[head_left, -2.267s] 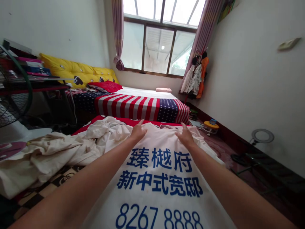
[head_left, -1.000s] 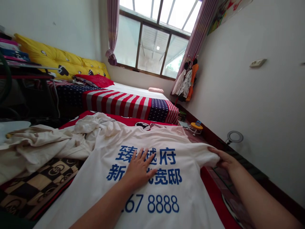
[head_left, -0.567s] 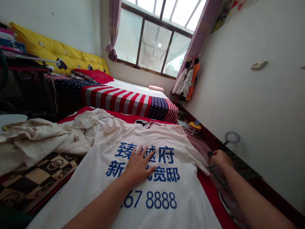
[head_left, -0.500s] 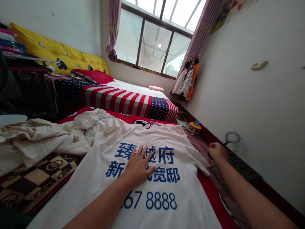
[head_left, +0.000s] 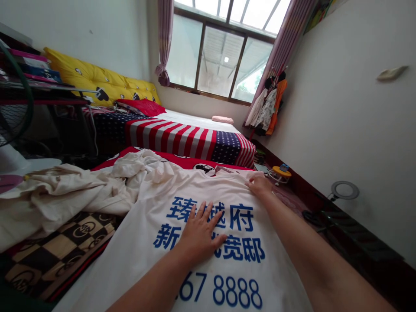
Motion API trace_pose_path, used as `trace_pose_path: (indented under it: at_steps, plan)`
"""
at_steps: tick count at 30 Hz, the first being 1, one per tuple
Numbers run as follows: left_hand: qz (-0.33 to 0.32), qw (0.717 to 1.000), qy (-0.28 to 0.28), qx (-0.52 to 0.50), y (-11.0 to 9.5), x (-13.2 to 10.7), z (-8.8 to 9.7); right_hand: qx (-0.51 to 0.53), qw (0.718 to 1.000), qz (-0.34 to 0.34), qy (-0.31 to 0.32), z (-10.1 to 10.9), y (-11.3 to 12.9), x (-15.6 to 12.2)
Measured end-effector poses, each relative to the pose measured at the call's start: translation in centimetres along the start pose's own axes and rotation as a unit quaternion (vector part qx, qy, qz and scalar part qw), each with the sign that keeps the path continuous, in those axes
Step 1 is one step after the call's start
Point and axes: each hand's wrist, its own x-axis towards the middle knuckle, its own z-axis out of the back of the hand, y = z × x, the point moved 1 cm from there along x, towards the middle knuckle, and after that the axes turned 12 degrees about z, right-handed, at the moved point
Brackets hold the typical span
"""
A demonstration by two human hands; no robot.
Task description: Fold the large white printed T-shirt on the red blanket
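Note:
A white T-shirt [head_left: 201, 193] with large blue Chinese characters and the digits 8888 lies spread over the near bed, its far part crumpled into a cream cloth [head_left: 87, 190]. My left hand [head_left: 199, 232] presses flat on the printed characters, fingers spread, holding nothing. My right hand [head_left: 259, 185] lies on the shirt's far right edge near the collar. Whether its fingers grip the fabric, I cannot tell.
A checked brown-and-black blanket [head_left: 61, 255] and a red cover [head_left: 175, 159] lie under the cloth. Beyond is a bed with a flag-patterned cover [head_left: 172, 141]. A fan [head_left: 13, 112] stands left; a ring light [head_left: 345, 190] and yellow stand [head_left: 281, 172] sit right.
My right hand has moved from the floor side of the bed forward onto the shirt's far right edge. My left hand stays on the print, and the view has shifted slightly.

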Motion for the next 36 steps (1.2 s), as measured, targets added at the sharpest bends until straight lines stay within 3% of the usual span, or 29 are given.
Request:
trace_pose_path:
  at_steps: [3,7,11,15,19,20,22,24,25,30,36]
  plan:
    - [0.000,1.000,-0.001,-0.002,0.0,0.0,0.0,-0.022,1.000,-0.008,0.002,-0.1,0.4,0.6]
    - [-0.005,1.000,-0.005,-0.003,0.1,0.0,-0.1,-0.033,0.998,-0.027,-0.040,-0.1,0.2,1.3]
    - [-0.009,1.000,-0.018,0.001,0.1,-0.1,-0.1,-0.018,0.998,-0.002,-0.060,-0.3,1.1,0.0]
    - [-0.007,1.000,-0.027,0.013,0.1,-0.1,-0.3,0.001,0.992,0.108,-0.068,-1.1,4.2,-3.7]
    - [-0.009,0.999,-0.035,0.022,0.0,-0.1,-0.5,0.010,0.956,0.288,0.053,-2.5,6.5,-5.9]
    - [-0.009,0.999,-0.036,0.023,0.0,-0.1,-0.5,0.006,0.955,0.284,0.088,-2.8,6.6,-5.8]
    - [-0.008,0.999,-0.035,0.025,0.1,-0.1,-0.6,-0.010,0.975,0.188,0.114,-3.2,6.3,-4.9]
    - [-0.006,0.999,-0.033,0.026,0.1,0.0,-0.6,-0.024,0.993,0.078,0.091,-3.5,6.0,-4.0]
    - [-0.006,0.999,-0.032,0.026,0.2,0.0,-0.6,-0.027,0.995,0.064,0.078,-3.6,6.0,-3.7]
    - [-0.012,0.999,-0.038,0.028,0.2,0.0,-0.6,-0.018,0.979,0.183,0.091,-3.4,5.1,-3.5]
    - [-0.007,0.999,-0.033,0.032,0.0,-0.1,-0.4,-0.065,0.996,0.067,0.003,2.2,-2.3,-3.4]
